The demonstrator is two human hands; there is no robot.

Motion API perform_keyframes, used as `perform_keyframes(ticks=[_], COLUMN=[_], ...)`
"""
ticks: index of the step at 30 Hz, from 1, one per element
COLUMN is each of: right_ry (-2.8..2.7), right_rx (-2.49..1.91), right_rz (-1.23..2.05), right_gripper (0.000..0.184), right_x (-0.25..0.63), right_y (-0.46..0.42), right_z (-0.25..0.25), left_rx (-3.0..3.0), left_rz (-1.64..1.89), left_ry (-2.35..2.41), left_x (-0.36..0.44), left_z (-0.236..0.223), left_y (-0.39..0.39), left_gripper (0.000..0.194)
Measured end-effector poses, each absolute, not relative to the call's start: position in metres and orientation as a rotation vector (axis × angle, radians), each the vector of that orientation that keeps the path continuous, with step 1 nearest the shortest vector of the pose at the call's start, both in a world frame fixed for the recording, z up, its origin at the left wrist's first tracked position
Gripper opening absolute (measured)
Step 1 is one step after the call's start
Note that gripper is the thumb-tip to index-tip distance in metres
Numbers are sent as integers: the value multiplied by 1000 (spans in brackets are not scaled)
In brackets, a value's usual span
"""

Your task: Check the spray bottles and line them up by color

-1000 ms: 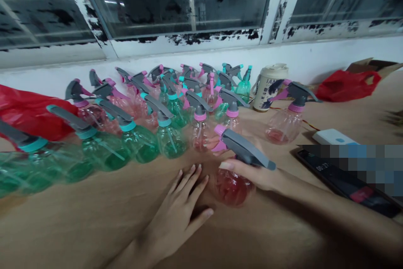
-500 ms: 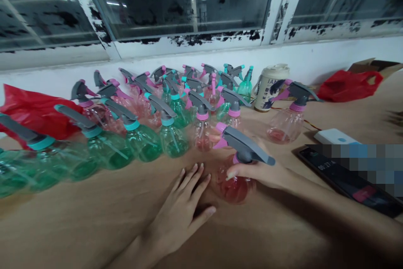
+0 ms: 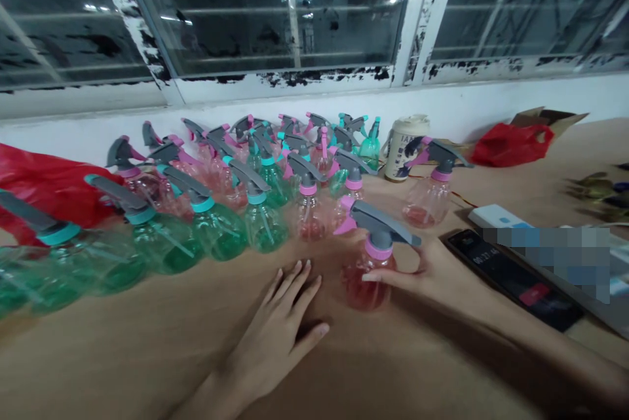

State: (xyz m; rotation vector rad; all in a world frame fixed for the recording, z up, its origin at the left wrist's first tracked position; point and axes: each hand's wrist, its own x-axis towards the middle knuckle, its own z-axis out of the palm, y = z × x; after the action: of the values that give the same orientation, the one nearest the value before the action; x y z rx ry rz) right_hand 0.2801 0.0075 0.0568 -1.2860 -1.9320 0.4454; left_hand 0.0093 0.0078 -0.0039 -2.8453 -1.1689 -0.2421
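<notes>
A spray bottle with a pink collar, grey trigger head and clear reddish body (image 3: 361, 286) stands upright in front of me. My right hand (image 3: 417, 272) is closed round the bottle's right side, its thumb across the front of the body; the other fingers are mostly hidden behind it. To the left, my left hand (image 3: 282, 325) lies flat on the brown tabletop (image 3: 147, 354), fingers spread, apart from the bottle. Beyond it is a row of green spray bottles (image 3: 221, 236) with turquoise collars. Several pink-collared bottles (image 3: 310, 217) stand behind the held one.
A red plastic bag (image 3: 49, 190) lies at the left, another red bag (image 3: 514, 145) at the back right. A printed cup (image 3: 405, 145) and a pink-collared bottle (image 3: 426, 200) stand right of the group. A phone showing a timer (image 3: 511, 279) lies beside my right forearm.
My right thumb has moved from just under the bottle's collar down onto its body, leaving the pink collar more exposed. The view has shifted slightly right. My left hand stays flat.
</notes>
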Motion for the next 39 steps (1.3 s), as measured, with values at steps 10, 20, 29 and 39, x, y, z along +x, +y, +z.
perform_keyframes(ticks=[10, 20, 29, 39], right_ry=[-1863, -1852, -1790, -1759], right_rx=[-1500, -1732, -1789, -1636], right_rz=[53, -93, -134, -157], right_gripper=[41, 44, 38, 50], right_x=[340, 337, 331, 342], right_y=[45, 81, 98, 81], right_z=[59, 69, 75, 64], left_rx=[-2766, -2689, -2693, -2671], left_rz=[-355, -436, -463, -448], left_ry=[-1098, -1195, -1167, -1195], left_x=[3, 10, 31, 32], left_z=[-13, -22, -19, -21], left_y=[16, 19, 21, 24], left_gripper=[63, 51, 46, 50])
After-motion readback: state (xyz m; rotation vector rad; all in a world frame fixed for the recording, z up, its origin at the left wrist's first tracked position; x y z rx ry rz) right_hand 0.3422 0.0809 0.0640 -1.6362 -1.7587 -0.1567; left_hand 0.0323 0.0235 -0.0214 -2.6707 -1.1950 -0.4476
